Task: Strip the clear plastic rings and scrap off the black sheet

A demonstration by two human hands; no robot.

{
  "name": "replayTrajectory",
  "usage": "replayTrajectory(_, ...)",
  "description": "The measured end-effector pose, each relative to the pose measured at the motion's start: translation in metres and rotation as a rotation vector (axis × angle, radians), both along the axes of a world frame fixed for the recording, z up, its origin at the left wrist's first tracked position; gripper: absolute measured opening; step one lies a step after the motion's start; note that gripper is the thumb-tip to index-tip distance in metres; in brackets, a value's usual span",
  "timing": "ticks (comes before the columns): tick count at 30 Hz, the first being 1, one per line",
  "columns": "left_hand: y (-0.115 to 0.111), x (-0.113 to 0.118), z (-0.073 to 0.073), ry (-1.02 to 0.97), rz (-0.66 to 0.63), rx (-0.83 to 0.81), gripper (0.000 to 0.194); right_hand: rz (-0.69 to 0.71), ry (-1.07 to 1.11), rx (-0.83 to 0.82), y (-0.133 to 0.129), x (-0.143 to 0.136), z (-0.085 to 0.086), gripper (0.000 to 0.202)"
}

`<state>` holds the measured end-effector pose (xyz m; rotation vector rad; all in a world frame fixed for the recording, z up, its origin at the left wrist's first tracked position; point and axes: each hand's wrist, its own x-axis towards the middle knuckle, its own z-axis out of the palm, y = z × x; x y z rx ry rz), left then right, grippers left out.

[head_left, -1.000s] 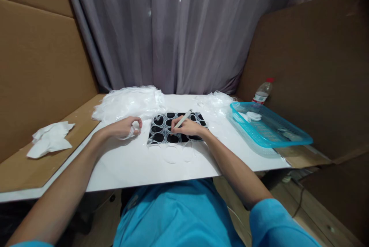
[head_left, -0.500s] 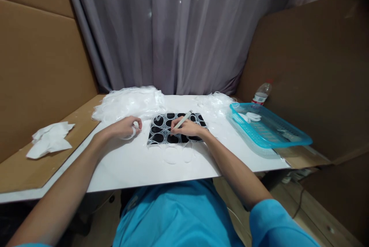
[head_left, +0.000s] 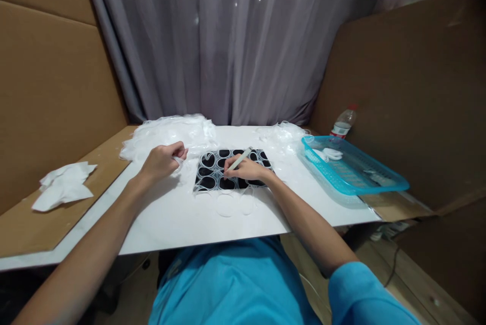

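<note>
A flat black sheet with looping pale outlines [head_left: 207, 182] lies on the white table [head_left: 167, 229]. Over its middle, my right hand [head_left: 246, 168] is closed around a pale pen-like tool [head_left: 241, 158], its lower end near the sheet and hidden by the fingers. My left hand [head_left: 165, 159] is to the left of the sheet, fingers curled together on a thin white looped strip [head_left: 177, 164]. Several thin clear loops [head_left: 227, 206] lie just in front of the sheet.
A big heap of glossy white strips [head_left: 170, 132] is at the back left, a smaller heap [head_left: 284, 132] at the back right. Crumpled tissue [head_left: 65, 187] rests on cardboard at left. At right are a blue basket [head_left: 353, 192] and a bottle [head_left: 343, 123]; cardboard walls flank the table.
My left hand has lifted and turned, with its fingers curled in more tightly and the white strip drawn up close to them. The right hand has barely moved.
</note>
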<state>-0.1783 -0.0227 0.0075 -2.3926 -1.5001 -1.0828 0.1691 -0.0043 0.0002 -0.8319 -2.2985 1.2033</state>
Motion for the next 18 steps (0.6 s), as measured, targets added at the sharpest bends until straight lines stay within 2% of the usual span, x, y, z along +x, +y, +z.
replayTrajectory(4, -0.008, 0.008, 0.003, -0.114, 0.012, 0.116, 0.036, -0.002, 0.008, 0.007, 0.001, -0.001, -0.001, 0.005)
replayTrajectory(8, -0.011, 0.011, 0.003, -0.354, -0.053, 0.173, 0.032, -0.005, 0.004, 0.014, 0.002, -0.001, -0.004, 0.005)
replayTrajectory(11, -0.013, 0.013, 0.000, -0.430, -0.084, 0.178, 0.033, -0.002, 0.013, 0.022, 0.004, -0.001, -0.006, 0.006)
replayTrajectory(18, -0.020, 0.020, 0.002, -0.155, -0.046, 0.039, 0.034, 0.014, 0.006, 0.034, 0.005, -0.001, -0.007, 0.007)
